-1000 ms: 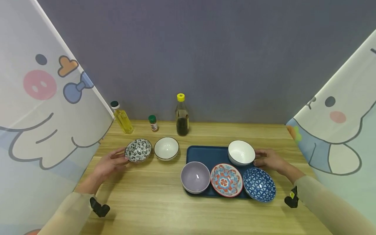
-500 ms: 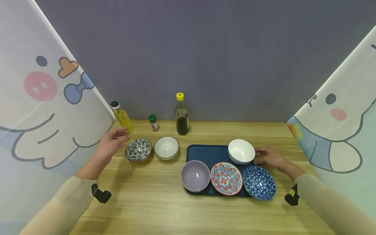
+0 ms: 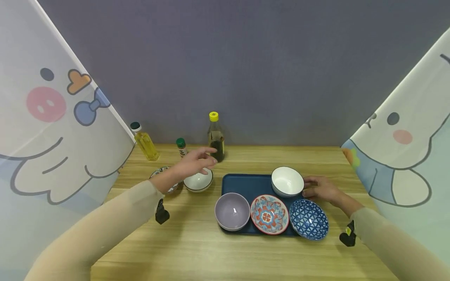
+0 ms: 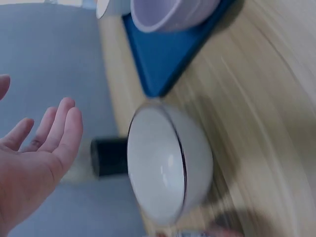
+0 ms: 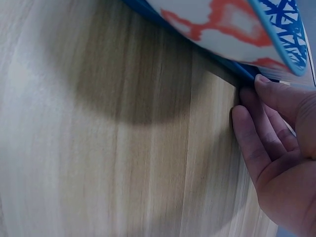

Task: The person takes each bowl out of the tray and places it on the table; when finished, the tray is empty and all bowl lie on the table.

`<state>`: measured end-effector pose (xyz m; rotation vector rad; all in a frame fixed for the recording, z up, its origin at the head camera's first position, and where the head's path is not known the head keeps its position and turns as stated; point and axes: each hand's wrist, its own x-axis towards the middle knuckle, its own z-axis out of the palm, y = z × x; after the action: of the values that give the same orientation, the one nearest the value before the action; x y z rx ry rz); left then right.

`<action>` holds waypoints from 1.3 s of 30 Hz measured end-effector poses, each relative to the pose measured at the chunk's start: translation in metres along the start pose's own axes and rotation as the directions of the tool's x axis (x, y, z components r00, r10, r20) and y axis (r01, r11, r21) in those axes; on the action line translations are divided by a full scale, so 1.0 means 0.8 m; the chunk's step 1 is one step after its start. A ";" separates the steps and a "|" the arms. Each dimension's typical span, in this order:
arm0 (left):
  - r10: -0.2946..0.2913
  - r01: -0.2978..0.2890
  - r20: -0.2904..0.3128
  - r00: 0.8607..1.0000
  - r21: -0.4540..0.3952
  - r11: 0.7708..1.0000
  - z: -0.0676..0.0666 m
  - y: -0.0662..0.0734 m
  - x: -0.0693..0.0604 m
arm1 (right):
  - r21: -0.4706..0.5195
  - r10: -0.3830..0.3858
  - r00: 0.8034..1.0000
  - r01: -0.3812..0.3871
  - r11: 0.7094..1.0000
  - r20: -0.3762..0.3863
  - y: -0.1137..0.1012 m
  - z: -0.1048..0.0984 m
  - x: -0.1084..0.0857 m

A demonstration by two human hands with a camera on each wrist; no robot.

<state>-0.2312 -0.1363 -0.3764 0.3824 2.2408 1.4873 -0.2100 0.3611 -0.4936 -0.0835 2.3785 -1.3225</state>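
Note:
My left hand [image 3: 195, 162] hovers above the small white bowl [image 3: 198, 181], its fingers reaching toward the dark sauce bottle [image 3: 217, 146] with a yellow cap. In the left wrist view the hand [image 4: 42, 148] is loosely spread and holds nothing, apart from the white bowl [image 4: 158, 163]. My right hand [image 3: 321, 189] stays at the right edge of the blue tray [image 3: 244, 185], beside the larger white bowl [image 3: 287, 181]. Seen from the right wrist, the thumb of this hand [image 5: 281, 133] touches the tray's rim, while the other fingers lie relaxed near the wood.
A purple bowl [image 3: 233, 212], a red-patterned bowl [image 3: 270, 214] and a blue-patterned bowl [image 3: 309, 219] line the tray's front. The left arm partly covers a floral bowl [image 3: 159, 171]. An oil bottle [image 3: 146, 144] and a green-capped spice jar [image 3: 181, 146] stand behind.
My left hand has lifted from beside the floral bowl and swung right, over the small white bowl toward the dark bottle. The right hand has kept its place at the tray.

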 end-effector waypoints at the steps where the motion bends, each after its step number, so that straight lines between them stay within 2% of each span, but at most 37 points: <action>1: -0.008 0.008 0.024 1.000 -0.007 1.000 0.009 0.001 0.010 | 0.003 0.002 1.000 -0.002 1.000 -0.002 0.000 0.000 0.000; 4: -0.008 0.011 0.082 0.997 -0.032 0.999 0.036 0.004 0.037 | 0.001 0.007 1.000 -0.007 1.000 -0.006 0.001 0.000 -0.002; 9: -0.013 0.030 0.140 0.990 -0.117 0.993 0.075 0.010 0.076 | 0.010 0.003 1.000 -0.003 1.000 -0.012 0.001 0.000 -0.001; 13: -0.050 0.083 0.200 0.978 -0.159 0.984 0.101 0.010 0.103 | 0.007 0.006 1.000 -0.006 1.000 -0.020 0.000 0.003 0.001; 18: -0.131 0.169 0.255 0.958 -0.133 0.977 0.137 0.012 0.126 | 0.003 0.023 0.999 -0.023 1.000 -0.027 -0.001 0.004 0.000; 23: -0.163 0.199 0.285 0.945 -0.102 0.975 0.170 0.009 0.143 | 0.002 0.023 0.999 -0.023 1.000 -0.022 -0.001 0.003 0.000; 28: -0.199 0.220 0.284 0.938 -0.045 0.974 0.194 0.007 0.152 | 0.003 0.016 1.000 -0.016 1.000 -0.013 0.003 0.000 0.001; 34: -0.222 0.238 0.283 0.933 -0.024 0.971 0.211 0.005 0.158 | 0.027 0.011 1.000 -0.011 1.000 -0.009 0.005 0.000 0.002; 39: -0.238 0.255 0.302 0.923 -0.021 0.967 0.218 0.000 0.163 | 0.041 0.018 1.000 -0.017 0.999 -0.007 0.005 0.000 0.002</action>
<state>-0.2601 0.0628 -0.4610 0.2724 1.9232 1.2687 -0.2109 0.3627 -0.4976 -0.0457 2.3516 -1.3653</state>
